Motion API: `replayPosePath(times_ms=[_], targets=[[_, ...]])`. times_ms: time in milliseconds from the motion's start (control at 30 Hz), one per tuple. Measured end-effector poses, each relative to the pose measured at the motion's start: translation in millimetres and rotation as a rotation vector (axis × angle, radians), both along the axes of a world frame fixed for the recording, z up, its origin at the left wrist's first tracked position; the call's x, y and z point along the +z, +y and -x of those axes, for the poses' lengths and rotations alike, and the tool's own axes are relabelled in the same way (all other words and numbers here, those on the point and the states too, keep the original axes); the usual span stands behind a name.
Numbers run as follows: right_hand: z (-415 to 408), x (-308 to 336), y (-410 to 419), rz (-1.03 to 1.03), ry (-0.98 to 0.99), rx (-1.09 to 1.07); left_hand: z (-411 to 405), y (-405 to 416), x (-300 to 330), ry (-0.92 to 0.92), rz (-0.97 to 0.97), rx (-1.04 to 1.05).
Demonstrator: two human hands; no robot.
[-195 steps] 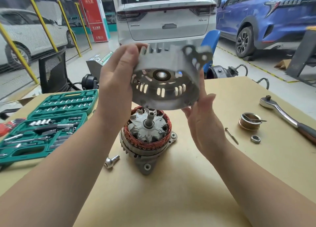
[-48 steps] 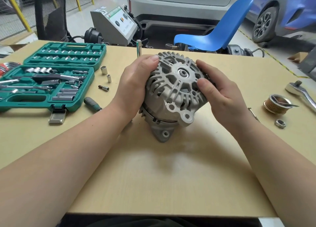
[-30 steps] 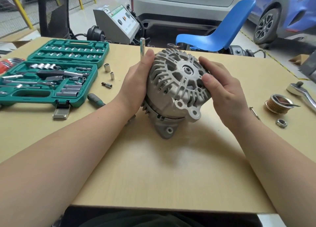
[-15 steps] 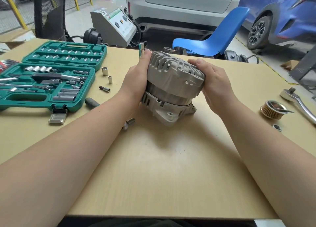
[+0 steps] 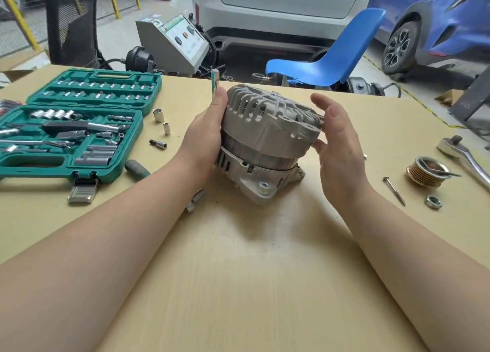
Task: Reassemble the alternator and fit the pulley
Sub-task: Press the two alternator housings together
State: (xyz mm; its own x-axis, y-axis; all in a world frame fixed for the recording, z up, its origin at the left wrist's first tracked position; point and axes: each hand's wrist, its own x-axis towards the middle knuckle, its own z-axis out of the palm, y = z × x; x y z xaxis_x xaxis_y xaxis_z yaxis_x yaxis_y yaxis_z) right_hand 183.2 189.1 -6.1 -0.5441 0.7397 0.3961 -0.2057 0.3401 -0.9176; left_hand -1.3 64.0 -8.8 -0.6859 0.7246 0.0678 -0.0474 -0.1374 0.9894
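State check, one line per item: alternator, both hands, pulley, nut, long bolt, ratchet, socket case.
alternator: housing halves together, tilted on the table, no pulley on it
left hand: holds the alternator's left side
right hand: open, fingers at the alternator's right edge
pulley: loose on table
nut: loose, near the pulley
long bolt: lying flat, not fitted
ratchet: lying unused
socket case: open

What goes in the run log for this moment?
step: seating housing | left hand: holds alternator | right hand: open beside it | pulley: on table
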Motion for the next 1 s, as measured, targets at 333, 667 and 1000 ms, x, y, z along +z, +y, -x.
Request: replayPosePath(times_ms=[333,667,1000], targets=[[-3.9,-0.3,-4.4,-0.151,-0.065,0.205,-3.2,-4.5,0.7,-0.043,-0.034,-0.058],[-8.0,0.0,0.2,-0.307,-0.107,0.195,-1.0,-0.5,-2.2,-0.103,-0.068,-0.151],[-9.1,4.5,-0.2,-0.210,-0.004,0.163,-0.3,-2.4,-4.3,-0.013,-0.078,-0.159]])
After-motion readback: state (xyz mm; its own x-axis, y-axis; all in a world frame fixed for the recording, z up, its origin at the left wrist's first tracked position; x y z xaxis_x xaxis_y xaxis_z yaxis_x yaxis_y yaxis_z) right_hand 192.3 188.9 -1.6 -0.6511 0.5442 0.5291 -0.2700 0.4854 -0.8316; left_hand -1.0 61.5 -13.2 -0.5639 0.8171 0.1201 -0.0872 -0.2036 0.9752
